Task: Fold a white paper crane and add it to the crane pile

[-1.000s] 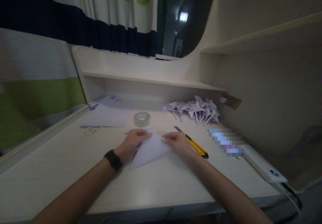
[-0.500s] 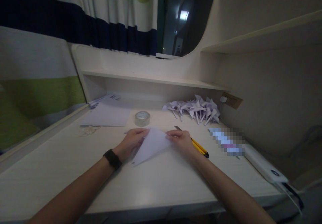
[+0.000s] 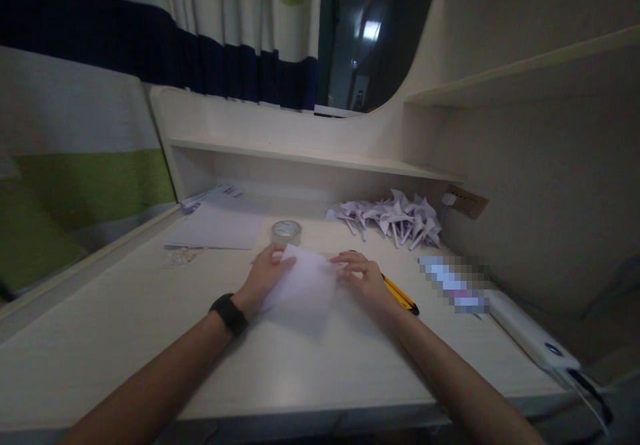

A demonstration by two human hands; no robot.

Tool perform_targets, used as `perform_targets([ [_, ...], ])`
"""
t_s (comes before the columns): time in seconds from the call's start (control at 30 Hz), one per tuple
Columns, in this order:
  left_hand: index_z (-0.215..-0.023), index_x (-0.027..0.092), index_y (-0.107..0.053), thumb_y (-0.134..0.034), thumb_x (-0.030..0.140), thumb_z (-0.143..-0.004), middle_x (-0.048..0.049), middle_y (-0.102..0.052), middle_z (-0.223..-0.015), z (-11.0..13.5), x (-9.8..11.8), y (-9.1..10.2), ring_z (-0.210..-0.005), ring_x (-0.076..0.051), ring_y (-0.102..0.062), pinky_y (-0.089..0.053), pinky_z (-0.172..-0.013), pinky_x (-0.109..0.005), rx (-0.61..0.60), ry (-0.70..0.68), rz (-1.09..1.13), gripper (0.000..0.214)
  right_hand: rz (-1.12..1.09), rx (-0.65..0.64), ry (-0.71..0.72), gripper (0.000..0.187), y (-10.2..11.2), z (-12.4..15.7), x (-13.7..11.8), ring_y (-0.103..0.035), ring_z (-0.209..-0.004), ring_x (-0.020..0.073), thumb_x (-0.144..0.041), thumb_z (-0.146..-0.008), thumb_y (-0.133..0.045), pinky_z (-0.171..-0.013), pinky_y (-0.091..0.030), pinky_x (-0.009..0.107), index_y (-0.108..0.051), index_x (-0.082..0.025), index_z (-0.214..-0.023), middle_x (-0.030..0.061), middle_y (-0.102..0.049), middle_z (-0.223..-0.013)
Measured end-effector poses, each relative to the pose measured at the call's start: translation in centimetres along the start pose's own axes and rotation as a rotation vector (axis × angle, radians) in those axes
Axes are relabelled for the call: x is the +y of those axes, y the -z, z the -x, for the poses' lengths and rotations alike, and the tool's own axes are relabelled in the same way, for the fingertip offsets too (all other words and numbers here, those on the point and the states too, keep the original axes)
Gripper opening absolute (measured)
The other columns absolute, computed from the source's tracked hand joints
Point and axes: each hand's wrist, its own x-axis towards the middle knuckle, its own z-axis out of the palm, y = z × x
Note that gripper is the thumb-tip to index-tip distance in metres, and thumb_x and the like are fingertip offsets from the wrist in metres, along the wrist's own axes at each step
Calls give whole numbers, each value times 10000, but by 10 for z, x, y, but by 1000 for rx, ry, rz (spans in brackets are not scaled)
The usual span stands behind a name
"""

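A white sheet of paper point(image 3: 306, 285) is held between my hands just above the desk, its lower part blurred. My left hand point(image 3: 267, 275), a black watch at its wrist, is closed on the paper's left side with the thumb on top. At the right edge, the fingers of my right hand point(image 3: 363, 277) pinch the paper. A yellow and black utility knife point(image 3: 400, 295) lies beside my right hand, partly hidden by it. Just beyond the paper sits a roll of clear tape point(image 3: 287, 231).
Several paper pinwheels point(image 3: 395, 218) are heaped at the back right. A stack of white sheets point(image 3: 220, 221) lies at the back left, with small pale bits point(image 3: 183, 256) before it. At the right are a blurred-out item point(image 3: 453, 285) and a white power strip point(image 3: 530, 331).
The paper has gone from a folded triangle to a more opened, squarish shape. Both hands stay at its sides. The view has shifted slightly.
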Motion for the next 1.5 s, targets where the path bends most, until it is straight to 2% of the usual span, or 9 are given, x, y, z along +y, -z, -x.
perform_targets([
  [0.2, -1018, 183, -547, -772, 251, -634, -66, -710, -903, 0, -1, 2, -703, -199, -673, -520, -605, -293, -19, 22, 235, 450, 109, 84, -184, 254, -9, 4, -7, -571, -1048, 247, -393, -796, -645, -920, -434, 407, -657, -193, -638, 97, -633, -1074],
  [0.27, -980, 178, -556, -782, 233, -622, -68, -709, -925, -1, 0, 3, -736, -198, -674, -526, -635, -293, -3, 8, 279, 427, 11, 145, -270, 237, -16, 6, -7, -579, -1029, 249, -411, -733, -703, -821, -496, 377, -627, -198, -804, 98, -589, -1109],
  [0.4, -908, 167, -571, -782, 233, -626, -72, -705, -931, -4, 0, 3, -772, -196, -669, -530, -674, -297, 39, -19, 320, 357, -303, 191, -535, 688, -28, 9, -3, -647, -822, 213, -393, -621, -793, -633, -536, 331, -434, -261, -1193, 90, -585, -1122],
  [0.53, -906, 158, -577, -773, 240, -642, -76, -695, -920, -8, -4, 4, -773, -200, -661, -527, -681, -308, 22, -40, 343, 339, -551, 103, -698, 654, -29, 8, -1, -669, -734, 215, -307, -592, -804, -605, -536, 324, -480, -215, -1152, 73, -667, -939],
  [0.7, -957, 148, -590, -805, 254, -608, -84, -701, -896, -14, -7, 13, -742, -217, -662, -510, -625, -304, -64, -3, 239, 423, -528, -7, -633, 304, -14, 6, -3, -650, -689, 195, -306, -596, -795, -598, -518, 299, -650, -147, -811, 59, -703, -812],
  [0.83, -1033, 137, -628, -801, 303, -635, -111, -707, -959, -13, -4, 21, -776, -236, -669, -503, -642, -314, -255, 63, 171, 465, -542, -80, -581, 301, -5, 6, 1, -632, -664, 164, -299, -611, -792, -579, -493, 269, -691, -148, -850, 45, -705, -820],
  [1.0, -904, 93, -700, -802, 315, -626, -152, -722, -943, -10, 2, 29, -769, -246, -668, -489, -668, -322, -458, 153, 113, 370, -604, -95, -543, 349, -5, 7, 12, -645, -719, 172, -291, -648, -784, -614, -491, 269, -711, -164, -964, 59, -714, -881],
  [1.27, -915, 85, -711, -797, 342, -643, -169, -722, -966, -12, -1, 31, -784, -247, -670, -503, -715, -346, -502, 160, 169, 384, -736, -7, -578, 451, -2, 4, 14, -665, -809, 193, -285, -623, -819, -671, -525, 286, -688, -179, -1042, 70, -708, -942],
  [1.5, -889, 93, -715, -774, 379, -678, -154, -725, -899, -10, -2, 28, -733, -234, -661, -505, -660, -329, -481, 144, 130, 360, -644, -208, -620, 380, 1, 7, 7, -647, -644, 155, -302, -652, -788, -539, -510, 239, -697, -98, -958, 94, -706, -843],
])
